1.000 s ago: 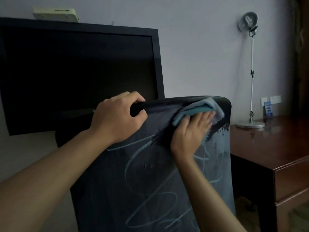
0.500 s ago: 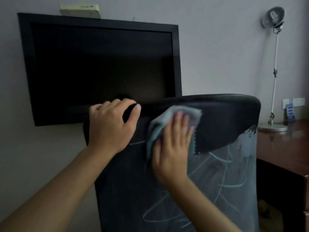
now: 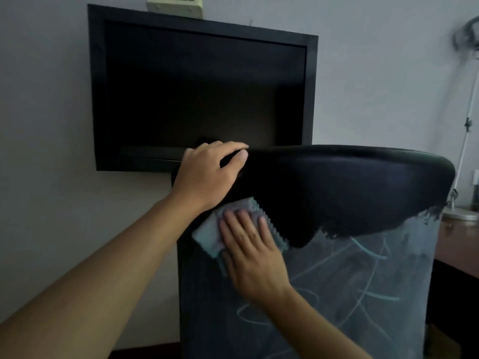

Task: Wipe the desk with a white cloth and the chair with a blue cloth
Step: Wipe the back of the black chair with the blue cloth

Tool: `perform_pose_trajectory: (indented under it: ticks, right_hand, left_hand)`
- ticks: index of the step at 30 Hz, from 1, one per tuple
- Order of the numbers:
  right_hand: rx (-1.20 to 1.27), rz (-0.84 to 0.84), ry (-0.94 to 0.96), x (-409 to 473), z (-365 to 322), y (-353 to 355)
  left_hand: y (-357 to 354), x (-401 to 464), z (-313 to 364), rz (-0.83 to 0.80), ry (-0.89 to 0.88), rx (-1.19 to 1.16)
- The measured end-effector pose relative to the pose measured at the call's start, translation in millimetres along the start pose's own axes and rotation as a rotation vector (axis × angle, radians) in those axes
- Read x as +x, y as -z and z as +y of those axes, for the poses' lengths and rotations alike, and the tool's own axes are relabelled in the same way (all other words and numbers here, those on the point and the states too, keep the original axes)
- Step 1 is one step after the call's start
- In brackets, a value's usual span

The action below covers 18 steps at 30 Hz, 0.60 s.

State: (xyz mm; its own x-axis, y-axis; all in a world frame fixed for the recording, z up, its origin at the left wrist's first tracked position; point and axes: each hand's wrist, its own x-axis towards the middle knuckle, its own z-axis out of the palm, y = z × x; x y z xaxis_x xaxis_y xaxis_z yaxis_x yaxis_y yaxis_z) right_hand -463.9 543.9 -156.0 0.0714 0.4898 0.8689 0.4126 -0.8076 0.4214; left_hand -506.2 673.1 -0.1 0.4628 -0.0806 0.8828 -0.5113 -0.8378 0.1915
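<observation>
Head camera looks at the back of my chair (image 3: 337, 193), the biggest thing in front of me, with a dark television (image 3: 202, 92) on the wall behind it and the wooden surface (image 3: 456, 244) with a lamp base (image 3: 460, 215) off to the right. Across the chair's upper band the back is already dark and clean, while pale chalky scribbles (image 3: 363, 288) cover the panel below. My left hand (image 3: 207, 174) is curled over the top edge near the left corner, gripping it to steady the chair. My right hand (image 3: 248, 250) lies flat, fingers straight, pressing the blue cloth (image 3: 210, 235) against the back just under my left wrist. To do this well, I judge I should keep the palm flat, sweep in overlapping rows downward from the clean band, and refold the cloth once it loads up. No white cloth is in sight.
</observation>
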Motion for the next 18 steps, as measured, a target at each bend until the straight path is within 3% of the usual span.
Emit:
perform_pose_trajectory:
  ticks: [2,5,8,10,14,18]
  right_hand:
    - [-0.023,0.071,-0.059,21,15,6]
    - [0.008,0.192,-0.219,74,35,23]
    - [0.003,0.203,-0.259,94,32,22]
    - [0.000,0.156,-0.195,79,20,12]
    - [-0.068,-0.075,0.114,18,-10,-9]
    - [-0.124,-0.055,0.098,42,-5,-1]
  left_hand:
    - [4,-1,-2,-0.013,0.012,-0.104]
    - [5,-17,-24,0.130,0.153,-0.148]
    - [-1,-32,-45,0.199,0.372,-0.467]
    - [-3,-30,-49,0.236,0.436,-0.632]
    - [1,-27,-61,0.233,0.430,-0.738]
    - [4,-24,-70,0.211,0.480,-0.844]
